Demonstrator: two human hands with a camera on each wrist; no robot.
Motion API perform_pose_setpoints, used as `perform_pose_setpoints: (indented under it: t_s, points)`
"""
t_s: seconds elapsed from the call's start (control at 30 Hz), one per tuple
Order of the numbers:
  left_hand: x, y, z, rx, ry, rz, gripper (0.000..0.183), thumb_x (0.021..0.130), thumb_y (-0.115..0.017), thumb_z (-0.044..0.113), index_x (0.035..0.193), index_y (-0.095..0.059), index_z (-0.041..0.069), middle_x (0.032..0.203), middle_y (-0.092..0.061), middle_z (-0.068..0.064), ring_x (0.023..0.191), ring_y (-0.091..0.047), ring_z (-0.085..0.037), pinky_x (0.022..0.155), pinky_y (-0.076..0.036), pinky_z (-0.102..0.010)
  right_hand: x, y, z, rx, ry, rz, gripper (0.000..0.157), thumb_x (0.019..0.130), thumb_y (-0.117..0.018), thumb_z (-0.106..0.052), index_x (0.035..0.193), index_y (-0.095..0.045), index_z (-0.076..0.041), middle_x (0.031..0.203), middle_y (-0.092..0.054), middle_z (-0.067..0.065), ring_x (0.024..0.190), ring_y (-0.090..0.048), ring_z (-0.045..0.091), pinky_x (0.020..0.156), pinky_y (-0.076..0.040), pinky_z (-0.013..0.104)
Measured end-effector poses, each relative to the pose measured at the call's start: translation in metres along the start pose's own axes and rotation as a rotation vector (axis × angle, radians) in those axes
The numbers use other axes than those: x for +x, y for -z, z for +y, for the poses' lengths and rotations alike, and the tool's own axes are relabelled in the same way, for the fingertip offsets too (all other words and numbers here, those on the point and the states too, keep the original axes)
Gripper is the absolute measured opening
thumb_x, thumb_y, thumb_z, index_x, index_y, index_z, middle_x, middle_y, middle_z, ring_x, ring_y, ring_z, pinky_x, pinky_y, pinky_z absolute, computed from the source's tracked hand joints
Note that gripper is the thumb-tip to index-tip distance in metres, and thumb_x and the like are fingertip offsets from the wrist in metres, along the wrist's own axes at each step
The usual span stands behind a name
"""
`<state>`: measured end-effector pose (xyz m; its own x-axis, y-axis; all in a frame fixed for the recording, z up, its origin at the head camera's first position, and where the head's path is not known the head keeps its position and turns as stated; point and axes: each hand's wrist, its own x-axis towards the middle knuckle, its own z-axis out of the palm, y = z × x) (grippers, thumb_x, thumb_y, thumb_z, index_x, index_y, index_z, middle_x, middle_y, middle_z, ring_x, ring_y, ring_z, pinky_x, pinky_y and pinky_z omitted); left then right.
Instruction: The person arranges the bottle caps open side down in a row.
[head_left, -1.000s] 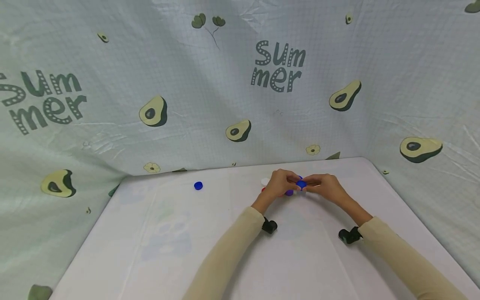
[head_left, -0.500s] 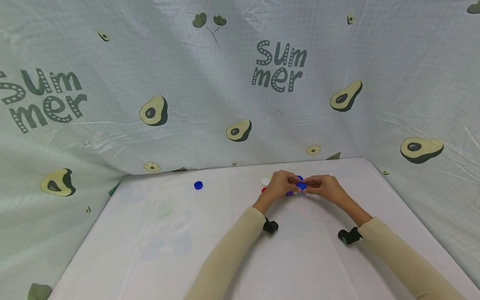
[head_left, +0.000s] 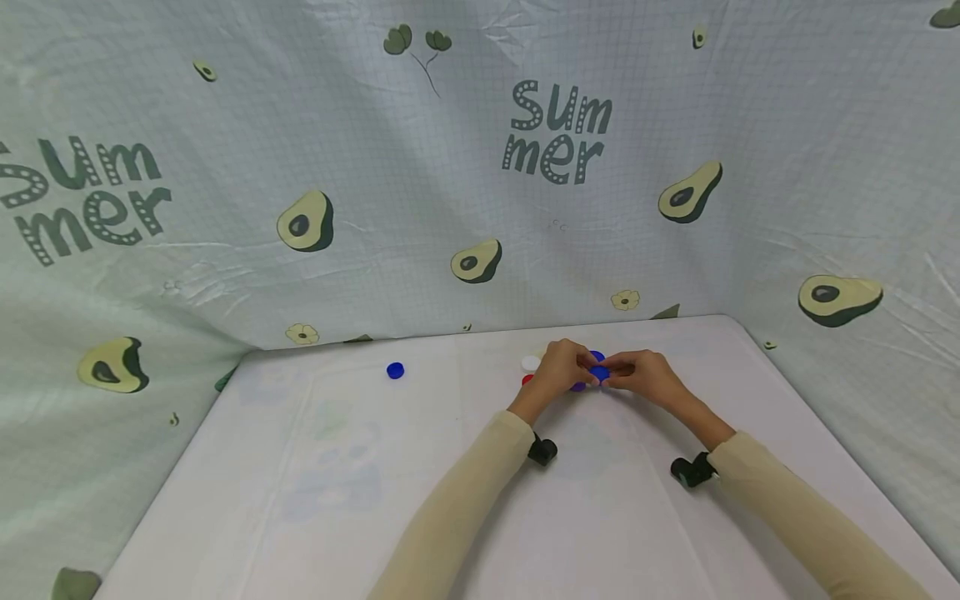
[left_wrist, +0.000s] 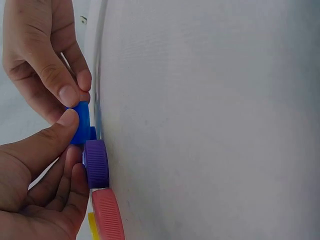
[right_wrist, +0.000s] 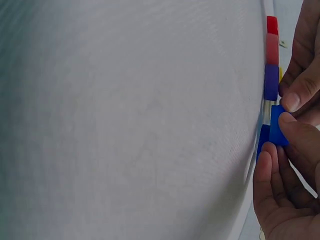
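Over the far right part of the table, my left hand (head_left: 560, 367) and right hand (head_left: 647, 375) pinch one blue bottle cap (left_wrist: 82, 122) between thumbs and fingertips, from opposite sides. Another blue cap (head_left: 597, 356) lies just behind it. Beside my left fingers stands a ribbed purple cap (left_wrist: 96, 163), followed by a pink cap (left_wrist: 108, 214) and a red cap (right_wrist: 272, 24) in a row. Part of a yellow cap (left_wrist: 93, 226) peeks out behind the pink one. A white cap (head_left: 530, 363) sits left of my left hand, which hides part of the group in the head view.
A lone blue cap (head_left: 395, 370) lies toward the left on the white-covered table (head_left: 330, 517). Behind the table hangs a curtain (head_left: 390, 167) printed with avocados. A black wrist camera (head_left: 542, 451) hangs below the left sleeve, another (head_left: 692, 470) below the right.
Both hands have shifted very slightly with the pinched blue cap, which sits a touch lower and further left in the head view. The other caps stay in place.
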<state>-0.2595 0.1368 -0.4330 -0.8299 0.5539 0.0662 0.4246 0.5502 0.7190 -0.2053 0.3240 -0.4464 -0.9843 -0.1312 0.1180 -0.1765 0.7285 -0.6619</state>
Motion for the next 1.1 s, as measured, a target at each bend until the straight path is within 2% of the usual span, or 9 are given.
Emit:
perform_pose_setpoints:
  t_s: [0.17,0.37,0.57,0.7,0.9,1.1]
  points:
    - [0.002,-0.002,0.001,0.03,0.019,0.002,0.024,0.082,-0.086,0.012,0.104,-0.08,0.006,0.098,-0.078,-0.002,0.092,-0.069,-0.011,0.082,-0.055,-0.019,0.002,-0.001,-0.001,-0.019,-0.024,-0.004,0.033,0.088,-0.08,-0.011,0.117,-0.073,0.003,0.104,-0.076,0.017,0.095,-0.073,0.03,0.081,-0.061,0.041]
    - [0.004,-0.004,0.005,0.091,0.046,-0.002,0.024,0.081,-0.087,0.013,0.103,-0.08,0.007,0.098,-0.078,-0.001,0.095,-0.067,-0.011,0.086,-0.055,-0.021,0.003,-0.001,-0.005,-0.027,-0.058,-0.017,0.031,0.089,-0.079,-0.01,0.117,-0.072,0.004,0.102,-0.076,0.016,0.092,-0.072,0.026,0.079,-0.06,0.038]
    - [0.007,-0.005,0.004,0.114,0.037,-0.016,0.023,0.083,-0.085,0.013,0.104,-0.08,0.006,0.099,-0.077,-0.002,0.095,-0.066,-0.012,0.086,-0.055,-0.021,0.005,-0.001,-0.008,-0.041,-0.08,-0.044,0.032,0.09,-0.078,-0.01,0.118,-0.071,0.005,0.102,-0.075,0.016,0.087,-0.067,0.021,0.075,-0.057,0.033]
    - [0.006,-0.006,0.002,0.116,0.013,-0.022,0.023,0.084,-0.084,0.012,0.105,-0.079,0.006,0.099,-0.077,-0.002,0.096,-0.065,-0.012,0.084,-0.054,-0.019,0.003,0.001,-0.01,-0.053,-0.059,-0.066,0.032,0.091,-0.076,-0.01,0.118,-0.071,0.005,0.104,-0.075,0.016,0.091,-0.07,0.024,0.078,-0.057,0.036]
    - [-0.008,0.003,0.007,0.112,-0.018,-0.003,0.02,0.088,-0.081,0.011,0.107,-0.078,0.006,0.1,-0.075,-0.004,0.091,-0.064,-0.011,0.076,-0.054,-0.016,-0.005,0.007,-0.021,-0.094,-0.038,-0.049,0.032,0.095,-0.07,-0.009,0.125,-0.067,0.003,0.117,-0.071,0.023,0.105,-0.07,0.037,0.084,-0.06,0.044]
    - [-0.032,0.027,0.0,0.107,-0.098,0.043,0.019,0.091,-0.077,0.007,0.109,-0.077,0.005,0.105,-0.075,-0.007,0.092,-0.066,-0.014,0.075,-0.053,-0.018,-0.01,-0.001,-0.041,-0.05,0.05,0.017,0.029,0.096,-0.068,-0.005,0.124,-0.068,0.003,0.121,-0.07,0.022,0.104,-0.071,0.035,0.086,-0.06,0.045]
